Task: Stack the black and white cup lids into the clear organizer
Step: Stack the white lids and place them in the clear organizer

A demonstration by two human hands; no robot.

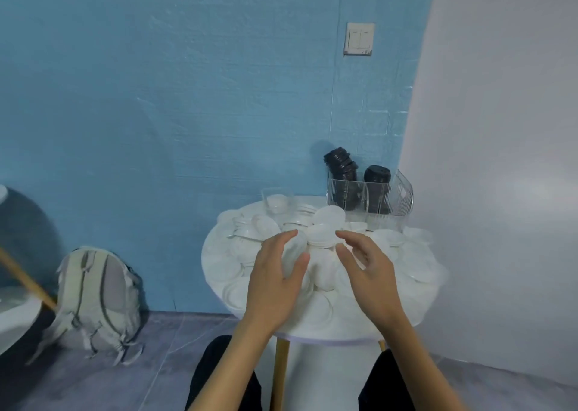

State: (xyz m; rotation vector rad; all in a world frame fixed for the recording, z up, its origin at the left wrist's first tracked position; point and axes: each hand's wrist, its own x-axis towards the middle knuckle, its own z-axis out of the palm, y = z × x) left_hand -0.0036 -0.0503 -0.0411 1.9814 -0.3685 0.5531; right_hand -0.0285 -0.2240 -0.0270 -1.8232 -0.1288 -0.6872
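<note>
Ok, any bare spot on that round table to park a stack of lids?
Hardly: loose white lids cover the round white table. Only its near rim by the wrists looks bare. The clear organizer with black lid stacks fills the far right; its rightmost compartment seems free.

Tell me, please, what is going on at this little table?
A person is sorting cup lids. Two stacks of black lids already stand in the clear organizer at the back of the round table. White lids lie heaped over the tabletop. The left hand and right hand reach into the heap, seemingly gathering a stack of white ones.
</note>
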